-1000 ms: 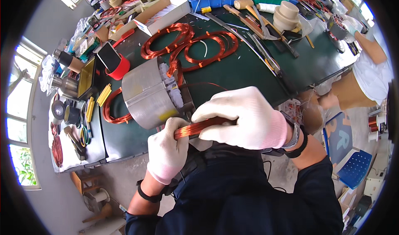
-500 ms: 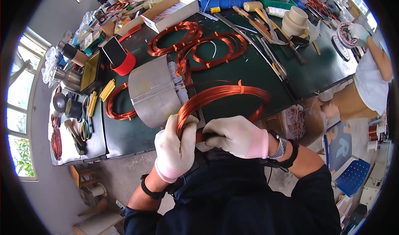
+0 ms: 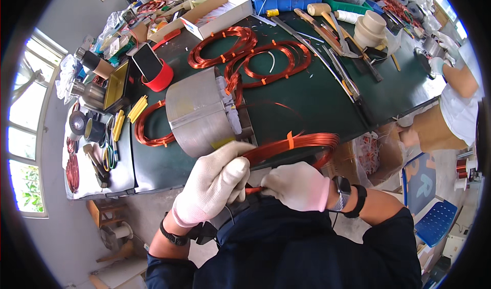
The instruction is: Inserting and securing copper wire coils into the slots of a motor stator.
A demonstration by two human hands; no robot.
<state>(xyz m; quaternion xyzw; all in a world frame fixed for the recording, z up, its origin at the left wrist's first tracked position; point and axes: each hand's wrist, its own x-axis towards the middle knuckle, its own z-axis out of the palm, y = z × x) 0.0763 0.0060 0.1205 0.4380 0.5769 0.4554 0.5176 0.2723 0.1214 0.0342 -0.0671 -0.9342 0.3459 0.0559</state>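
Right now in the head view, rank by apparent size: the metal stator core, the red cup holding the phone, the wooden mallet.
1. Metal stator core, though it sits nearest the camera.
2. Red cup.
3. Wooden mallet, farther away, so its true size is unsure.

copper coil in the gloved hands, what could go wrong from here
1. The copper coil is gripped at one end by the left hand and right hand; its far loop hangs free past the table edge and could snag or kink there.
2. The metal stator core sits close to the table edge, so a tug toward the body might shift it.
3. Only an orange tie shows binding the turns, so they may splay.
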